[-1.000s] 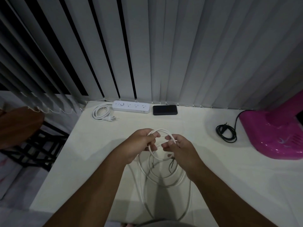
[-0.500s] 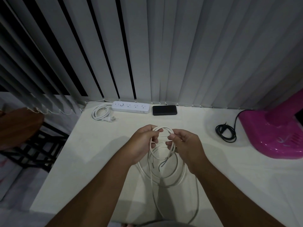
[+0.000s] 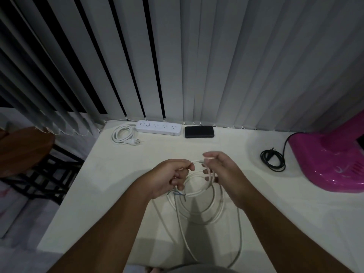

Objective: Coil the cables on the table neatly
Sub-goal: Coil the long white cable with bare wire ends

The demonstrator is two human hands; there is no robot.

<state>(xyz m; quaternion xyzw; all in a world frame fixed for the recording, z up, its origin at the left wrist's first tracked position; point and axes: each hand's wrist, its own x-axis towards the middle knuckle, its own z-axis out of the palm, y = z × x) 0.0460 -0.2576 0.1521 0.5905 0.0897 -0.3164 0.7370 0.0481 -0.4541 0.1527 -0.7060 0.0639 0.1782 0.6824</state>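
Observation:
A white cable [image 3: 213,208] hangs in several loose loops above the middle of the white table [image 3: 102,186]. My left hand [image 3: 169,177] is closed around the top of the loops on the left side. My right hand [image 3: 222,170] pinches the same cable at the top right, fingertips raised. A frayed end with bare coloured wires [image 3: 178,194] sticks out just below my left hand. One long strand [image 3: 239,243] trails down toward the table's near edge.
A white power strip [image 3: 158,127] with its coiled lead [image 3: 123,134] lies at the back left, a black phone [image 3: 199,132] beside it. A coiled black cable [image 3: 272,160] runs to a pink appliance [image 3: 331,160] on the right. A dark chair [image 3: 29,154] stands left of the table.
My hands have moved slightly apart and my right hand has risen, drawing another turn of the white cable up. The frayed end has shifted from the loop's middle to under my left hand.

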